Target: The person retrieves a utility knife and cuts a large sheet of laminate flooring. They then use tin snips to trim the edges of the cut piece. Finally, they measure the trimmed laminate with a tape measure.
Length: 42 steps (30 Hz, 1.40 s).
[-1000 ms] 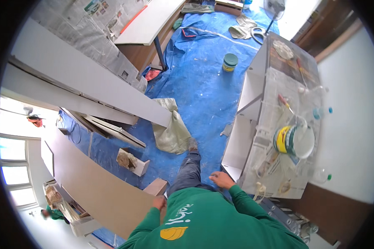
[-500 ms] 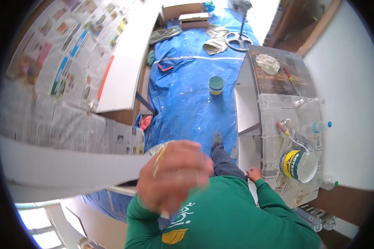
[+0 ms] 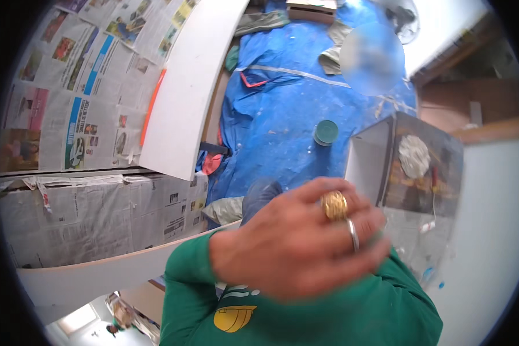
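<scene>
Hovering in front of the green long-sleeved shirt [image 3: 340,314], the person's left hand [image 3: 300,245] shows its back, with a gold ring [image 3: 334,205] and a silver ring [image 3: 353,234] on its fingers. Those fingers point rightward, slightly bent and blurred; whether they grip anything on the palm side cannot be told. The right hand is hidden, so its fingers cannot be judged either. A long white panel [image 3: 109,268] lies just beside the left sleeve, and newspaper sheets [image 3: 98,219] cover the surface beyond its far edge. Farther off, a white tabletop [image 3: 193,86] has an orange strip [image 3: 153,109] along its left edge. On the blue tarpaulin [image 3: 271,127], a green-lidded tub [image 3: 326,132] stands near the left edge of a cabinet [image 3: 372,153]. Near the cabinet top's far edge lies a crumpled off-white cloth [image 3: 414,155], with a red-handled mini paint roller [image 3: 427,226] toward the right edge.
</scene>
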{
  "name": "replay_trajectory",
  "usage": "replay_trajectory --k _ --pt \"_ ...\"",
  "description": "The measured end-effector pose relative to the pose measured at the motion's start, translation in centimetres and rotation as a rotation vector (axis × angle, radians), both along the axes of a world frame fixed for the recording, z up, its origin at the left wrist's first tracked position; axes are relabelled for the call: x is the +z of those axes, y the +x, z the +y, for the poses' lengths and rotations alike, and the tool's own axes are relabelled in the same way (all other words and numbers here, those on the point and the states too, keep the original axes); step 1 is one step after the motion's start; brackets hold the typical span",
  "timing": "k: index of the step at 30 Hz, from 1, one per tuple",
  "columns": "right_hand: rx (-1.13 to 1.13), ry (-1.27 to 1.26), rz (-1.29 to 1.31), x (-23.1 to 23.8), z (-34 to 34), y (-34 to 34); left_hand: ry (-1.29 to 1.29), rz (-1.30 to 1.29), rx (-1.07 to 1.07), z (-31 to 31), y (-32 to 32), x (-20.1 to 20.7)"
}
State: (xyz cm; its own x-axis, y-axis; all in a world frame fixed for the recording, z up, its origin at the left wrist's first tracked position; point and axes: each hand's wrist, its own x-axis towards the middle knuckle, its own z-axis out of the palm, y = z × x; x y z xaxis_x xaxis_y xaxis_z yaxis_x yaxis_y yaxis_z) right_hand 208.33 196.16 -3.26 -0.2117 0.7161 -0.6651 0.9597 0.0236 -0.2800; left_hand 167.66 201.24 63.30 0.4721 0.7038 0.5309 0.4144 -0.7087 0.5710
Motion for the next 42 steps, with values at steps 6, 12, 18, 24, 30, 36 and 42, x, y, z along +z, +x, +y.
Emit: replay_trajectory --k 6,12,18,24,30,36,42 --pt "-0.239 0.257 0.401 11.3 34.9 -16.3 -0.573 0.203 0.593 5.7 -12.0 -22.8" --pt "-0.316 0.263 0.383 12.6 47.5 -20.3 -0.969 0.080 0.831 7.4 -23.8 -35.3" --pt "-0.160 -0.437 0.056 7.5 42.1 -15.7 -1.014 -0.113 0.889 28.4 -32.3 -30.4" --pt "-1.119 -0.481 0.249 12.3 45.7 -21.2 -0.855 0.040 0.790 50.4 -39.5 -29.0" --pt "-0.507 -0.219 0.028 9.0 54.7 -23.3 -0.994 0.013 0.636 68.4 -39.3 -34.0" --pt "-0.015 -0.232 -0.023 0.9 73.9 -22.6 -1.159 0.142 0.755 75.3 -40.3 -38.3" --pt "0.094 0.360 -0.024 3.1 109.3 -21.2 -1.217 0.079 0.882 85.3 -41.5 -37.7"
